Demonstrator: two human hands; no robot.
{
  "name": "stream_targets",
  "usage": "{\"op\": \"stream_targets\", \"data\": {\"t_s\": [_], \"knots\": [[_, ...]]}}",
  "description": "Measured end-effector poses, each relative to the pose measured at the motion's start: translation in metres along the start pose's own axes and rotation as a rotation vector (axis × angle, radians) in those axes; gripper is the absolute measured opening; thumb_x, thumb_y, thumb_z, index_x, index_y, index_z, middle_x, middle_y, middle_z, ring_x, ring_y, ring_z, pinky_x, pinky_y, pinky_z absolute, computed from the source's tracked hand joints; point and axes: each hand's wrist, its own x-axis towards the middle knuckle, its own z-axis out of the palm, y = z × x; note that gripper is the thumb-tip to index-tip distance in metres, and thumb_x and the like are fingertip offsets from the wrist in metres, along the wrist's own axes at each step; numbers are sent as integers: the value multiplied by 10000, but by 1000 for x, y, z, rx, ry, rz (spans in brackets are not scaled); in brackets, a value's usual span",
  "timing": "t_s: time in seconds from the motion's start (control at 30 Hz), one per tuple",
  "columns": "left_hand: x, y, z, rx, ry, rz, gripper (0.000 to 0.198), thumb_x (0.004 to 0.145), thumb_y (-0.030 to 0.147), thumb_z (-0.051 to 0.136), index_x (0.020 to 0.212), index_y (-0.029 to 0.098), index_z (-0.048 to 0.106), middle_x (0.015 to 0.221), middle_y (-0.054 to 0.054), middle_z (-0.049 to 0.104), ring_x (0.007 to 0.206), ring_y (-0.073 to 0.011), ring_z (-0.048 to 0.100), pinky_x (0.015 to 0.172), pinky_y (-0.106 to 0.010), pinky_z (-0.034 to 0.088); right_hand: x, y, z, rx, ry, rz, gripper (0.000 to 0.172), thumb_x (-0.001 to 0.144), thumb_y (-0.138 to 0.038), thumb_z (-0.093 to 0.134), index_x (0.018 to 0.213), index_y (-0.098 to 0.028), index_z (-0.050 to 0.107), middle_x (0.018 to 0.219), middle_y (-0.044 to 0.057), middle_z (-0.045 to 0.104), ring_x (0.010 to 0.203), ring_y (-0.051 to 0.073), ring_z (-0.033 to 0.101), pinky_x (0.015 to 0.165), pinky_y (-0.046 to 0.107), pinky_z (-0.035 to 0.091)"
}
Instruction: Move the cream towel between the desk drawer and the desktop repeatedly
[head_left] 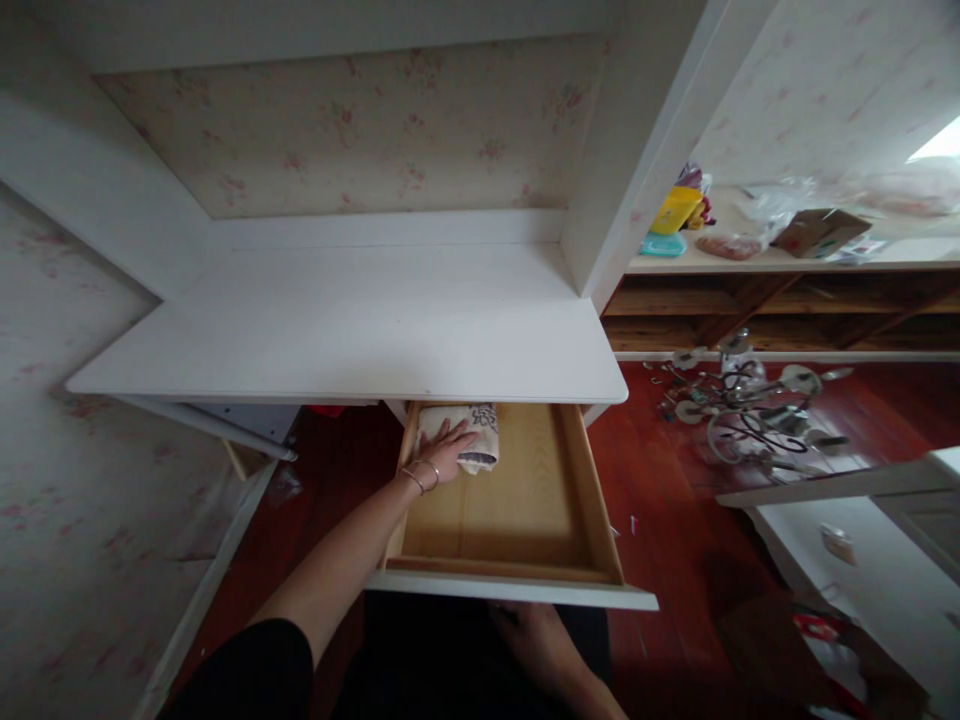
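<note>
A wooden drawer with a white front stands pulled out from under a white desk. In its back left corner lies a folded patterned cloth. My left hand rests flat on that cloth with fingers spread; thin bangles circle the wrist. My right hand is below the drawer's white front, near its underside, in shadow; its fingers are hidden.
A metal chandelier lies on the red wooden floor to the right. Behind it a low shelf carries a yellow box, a cardboard box and plastic bags. White furniture stands at the right. Wallpapered walls close in on the left.
</note>
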Motion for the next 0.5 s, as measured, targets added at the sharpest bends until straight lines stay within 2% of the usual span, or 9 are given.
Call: {"op": "stream_targets", "data": {"t_s": [0.17, 0.3, 0.4, 0.5], "knots": [[-22, 8, 15, -1, -12, -16, 925, 700, 45, 500, 1470, 476, 225, 1617, 69, -12, 1457, -347, -120, 1007, -781, 99, -1, 0, 2, -19, 0, 8, 305, 901, -248, 496, 1096, -275, 730, 1169, 29, 686, 1161, 240, 574, 993, 334, 405], [-39, 16, 26, -3, -67, -20, 925, 704, 57, 504, 1469, 486, 209, 1615, 66, -48, 1453, -375, -106, 973, -803, 123, 0, 3, 5, -51, -4, 37, 302, 907, -271, 496, 1101, -262, 727, 1174, 40, 683, 1162, 245, 572, 995, 340, 404], [-48, 22, 31, 32, -56, -18, 920, 706, 51, 491, 1467, 487, 213, 1616, 79, -30, 1458, -374, -57, 985, -785, 165, 0, 6, 8, -80, -9, 40, 312, 907, -282, 497, 1123, -246, 719, 1193, 55, 673, 1175, 252, 562, 1005, 346, 397], [-52, 37, 33, 128, 36, 15, 844, 739, 80, 491, 1461, 454, 267, 1615, 54, 79, 1435, -406, 75, 977, -736, 277, 1, 8, 9, -94, 13, 27, 339, 901, -281, 508, 1182, -240, 692, 1257, 62, 638, 1217, 257, 530, 1034, 351, 372]]}}
